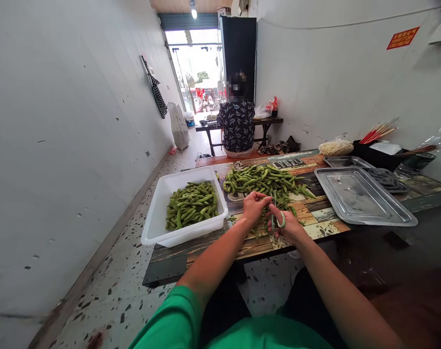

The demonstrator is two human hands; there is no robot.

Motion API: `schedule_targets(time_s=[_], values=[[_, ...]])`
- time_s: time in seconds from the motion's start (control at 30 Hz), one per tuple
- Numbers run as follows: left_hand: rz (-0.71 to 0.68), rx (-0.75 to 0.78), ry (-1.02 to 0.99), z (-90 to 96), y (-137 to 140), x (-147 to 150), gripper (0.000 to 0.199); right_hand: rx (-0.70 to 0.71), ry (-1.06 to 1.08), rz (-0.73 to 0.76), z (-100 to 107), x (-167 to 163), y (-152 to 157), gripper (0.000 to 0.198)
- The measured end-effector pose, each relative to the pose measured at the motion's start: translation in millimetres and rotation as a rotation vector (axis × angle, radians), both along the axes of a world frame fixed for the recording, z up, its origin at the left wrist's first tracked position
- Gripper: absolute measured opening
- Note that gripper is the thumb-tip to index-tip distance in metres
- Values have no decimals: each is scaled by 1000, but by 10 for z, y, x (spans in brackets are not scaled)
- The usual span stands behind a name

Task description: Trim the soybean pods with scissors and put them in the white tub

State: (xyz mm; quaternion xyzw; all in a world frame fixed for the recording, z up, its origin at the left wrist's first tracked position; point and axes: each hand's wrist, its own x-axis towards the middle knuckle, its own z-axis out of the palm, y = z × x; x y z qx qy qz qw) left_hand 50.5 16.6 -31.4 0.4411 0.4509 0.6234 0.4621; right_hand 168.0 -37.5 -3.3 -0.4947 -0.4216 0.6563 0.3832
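My right hand is closed round a pair of scissors with pale green handles, the blades pointing up and away. Close beside the blades, my left hand has its fingertips pinched together; whatever is between them is too small and hidden to make out. Just beyond both hands, a heap of green edamame pods lies on the patterned wooden table. Smaller green bits are scattered under the hands. To the left, a white plastic tub holds many more loose pods.
A metal tray lies on the right, with another tray partly behind it. Behind these are a black box of skewers, a bundle of pale sticks and a clear bottle. Ahead, a person sits facing away.
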Motion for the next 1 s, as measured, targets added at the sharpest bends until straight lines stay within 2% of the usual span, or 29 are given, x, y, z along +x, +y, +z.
schedule_targets(time_s=[0.27,0.4,0.5,0.7,0.83,1.0], values=[[-50,-63,-147,66,-39,17,31,101,-45,-58,-70,-22,-7,45],[-131,-75,-210,90,-28,-16,32,99,-69,-64,-108,33,5,47],[-138,-54,-177,63,6,-58,33,86,-53,-75,-117,100,20,46],[-72,-85,72,-30,53,-88,25,57,-20,-29,-142,195,-9,44],[-95,-152,19,-18,56,-93,20,67,-69,10,-180,195,-42,42],[-214,-142,-121,45,40,-122,28,74,-103,42,-236,202,-56,40]])
